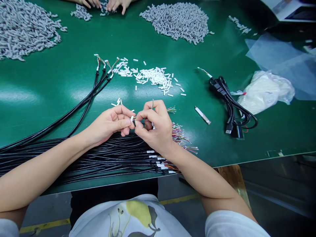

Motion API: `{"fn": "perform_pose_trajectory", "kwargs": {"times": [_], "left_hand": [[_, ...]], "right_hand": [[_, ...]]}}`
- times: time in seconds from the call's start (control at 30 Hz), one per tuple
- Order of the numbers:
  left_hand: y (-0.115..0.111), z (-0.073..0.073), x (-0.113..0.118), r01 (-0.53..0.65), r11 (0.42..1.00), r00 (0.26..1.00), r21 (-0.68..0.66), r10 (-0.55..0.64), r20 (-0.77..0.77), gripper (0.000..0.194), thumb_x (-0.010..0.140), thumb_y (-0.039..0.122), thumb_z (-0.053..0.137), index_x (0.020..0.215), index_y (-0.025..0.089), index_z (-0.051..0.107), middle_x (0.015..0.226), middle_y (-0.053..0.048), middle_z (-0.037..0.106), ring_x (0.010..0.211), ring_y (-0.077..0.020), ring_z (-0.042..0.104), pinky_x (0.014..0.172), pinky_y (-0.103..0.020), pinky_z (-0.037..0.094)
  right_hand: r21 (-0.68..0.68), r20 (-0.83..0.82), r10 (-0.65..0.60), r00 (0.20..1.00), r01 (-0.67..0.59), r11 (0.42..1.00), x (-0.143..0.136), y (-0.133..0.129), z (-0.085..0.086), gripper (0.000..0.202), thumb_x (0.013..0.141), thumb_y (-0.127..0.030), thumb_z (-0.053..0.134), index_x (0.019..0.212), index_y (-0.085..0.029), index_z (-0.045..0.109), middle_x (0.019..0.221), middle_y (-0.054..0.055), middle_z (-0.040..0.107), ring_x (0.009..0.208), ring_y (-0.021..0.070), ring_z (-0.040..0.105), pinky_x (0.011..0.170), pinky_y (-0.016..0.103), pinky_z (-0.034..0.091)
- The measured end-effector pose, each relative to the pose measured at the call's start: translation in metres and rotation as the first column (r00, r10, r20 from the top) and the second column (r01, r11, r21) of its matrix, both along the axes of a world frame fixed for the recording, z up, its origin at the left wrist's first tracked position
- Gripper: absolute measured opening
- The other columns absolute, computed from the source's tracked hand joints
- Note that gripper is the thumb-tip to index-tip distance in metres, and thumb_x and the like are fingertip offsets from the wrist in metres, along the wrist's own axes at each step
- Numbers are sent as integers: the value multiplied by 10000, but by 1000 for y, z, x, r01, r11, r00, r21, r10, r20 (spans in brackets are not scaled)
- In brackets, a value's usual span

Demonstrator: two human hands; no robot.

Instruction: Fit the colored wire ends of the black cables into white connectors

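My left hand [112, 123] pinches a small white connector [132, 118] between thumb and fingers. Close against it, my right hand [155, 125] has its thumb and index finger closed on thin coloured wires [134, 118] that run to the connector. One wire end sticks up above the right hand's fingers. Beneath both hands lies a bundle of black cables [98, 158], with white sleeves and loose coloured wire ends [180, 133] at its right end. Small white connectors [155, 77] are heaped just beyond my hands. Three or so cables [91, 92] with connectors on their wires lie to the left.
Grey parts are piled at the far left [27, 29] and far middle [177, 21]. Another person's hands [118, 5] handle some at the far edge. To the right lie a cutter knife [202, 115], a coiled black USB cable [229, 105] and a white plastic bag [266, 90].
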State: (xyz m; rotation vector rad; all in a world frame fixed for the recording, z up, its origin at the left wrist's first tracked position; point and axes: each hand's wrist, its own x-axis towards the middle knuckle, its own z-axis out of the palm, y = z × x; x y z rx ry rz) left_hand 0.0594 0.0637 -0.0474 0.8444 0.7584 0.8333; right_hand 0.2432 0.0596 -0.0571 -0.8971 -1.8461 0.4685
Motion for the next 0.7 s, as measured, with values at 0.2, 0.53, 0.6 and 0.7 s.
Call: {"fn": "perform_pose_trajectory", "kwargs": {"times": [0.2,0.53,0.6,0.7], "left_hand": [[0,-1,-1,35,998,999,-48,-34,31,284,743,253,889,895,131,683,691,-4,737,494,-58,614,464,-135,486],[1,6,0,72,980,996,-185,-61,65,318,672,270,935,803,112,692,624,0,710,436,-22,540,427,-96,437],[1,7,1,78,977,995,-197,-64,79,321,666,271,939,797,106,697,621,0,706,424,-10,519,426,-87,433],[1,8,2,82,973,994,-217,-66,82,333,646,269,950,788,108,696,623,2,706,428,-10,525,426,-85,433]], "right_hand": [[120,60,0,998,-7,993,1,0,-3,123,842,-90,621,846,-211,599,901,31,473,892,160,591,660,280,515],[171,58,-21,998,11,985,-1,0,-4,113,871,-108,601,846,-212,566,924,31,484,863,140,591,621,252,499],[195,54,-36,998,24,980,-2,0,-5,115,875,-103,599,843,-207,562,927,32,488,859,135,598,603,239,493],[221,63,-50,997,35,975,-2,0,-6,126,870,-97,614,846,-208,557,921,30,490,846,132,601,582,231,485]]}}
